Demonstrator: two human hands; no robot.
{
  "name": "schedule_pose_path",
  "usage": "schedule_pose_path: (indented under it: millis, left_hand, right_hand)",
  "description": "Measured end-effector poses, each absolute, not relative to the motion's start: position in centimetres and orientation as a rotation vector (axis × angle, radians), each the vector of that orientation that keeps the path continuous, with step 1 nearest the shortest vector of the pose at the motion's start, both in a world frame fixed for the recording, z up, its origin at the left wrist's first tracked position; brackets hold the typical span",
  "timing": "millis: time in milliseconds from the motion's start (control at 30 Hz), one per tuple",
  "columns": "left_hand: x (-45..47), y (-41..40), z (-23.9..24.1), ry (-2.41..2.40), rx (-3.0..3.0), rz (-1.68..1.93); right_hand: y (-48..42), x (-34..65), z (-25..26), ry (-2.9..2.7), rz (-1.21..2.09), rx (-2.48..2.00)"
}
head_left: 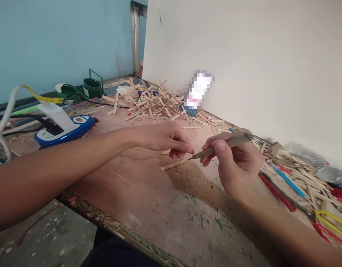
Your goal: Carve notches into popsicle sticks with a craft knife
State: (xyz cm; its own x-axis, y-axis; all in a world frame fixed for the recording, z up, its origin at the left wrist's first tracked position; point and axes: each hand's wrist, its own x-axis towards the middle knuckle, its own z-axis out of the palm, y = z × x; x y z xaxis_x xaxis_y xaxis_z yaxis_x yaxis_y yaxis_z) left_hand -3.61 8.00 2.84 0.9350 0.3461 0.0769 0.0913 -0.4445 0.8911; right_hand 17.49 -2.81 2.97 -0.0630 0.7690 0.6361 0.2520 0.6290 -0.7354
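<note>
My left hand (pixel 175 142) is closed in a pinch on a thin wooden sliver (pixel 181 160), which slants down to a flat craft stick (pixel 168 167) lying on the table. Part of another craft stick (pixel 165 152) shows just behind, partly covered by my left fingers. My right hand (pixel 229 155) grips a pointed tool with a wooden handle (pixel 208 152), held like a pen. Its thin dark tip points left, close to the sliver and the craft stick; whether it touches them I cannot tell.
A heap of joined craft sticks (pixel 151 102) lies at the back, beside a propped phone (pixel 198 91). Red-handled pliers (pixel 279 193) and loose sticks (pixel 304 174) are at the right. A blue-and-white power strip (pixel 66 129) with cables is at the left; a green cup (pixel 92 88) stands behind.
</note>
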Motion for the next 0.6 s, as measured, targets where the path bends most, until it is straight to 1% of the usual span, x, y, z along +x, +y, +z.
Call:
schedule_pose_path:
  millis: [200, 600]
  left_hand:
    - [-3.6, 7.8, 2.8, 0.306, 2.046, 0.294]
    - [-3.5, 7.9, 2.7, 0.281, 2.067, 0.319]
  right_hand:
    - [-2.6, 17.3, 2.0, -1.600, 0.478, -0.837]
    - [-2.4, 16.9, 0.8, -1.644, 0.540, -0.904]
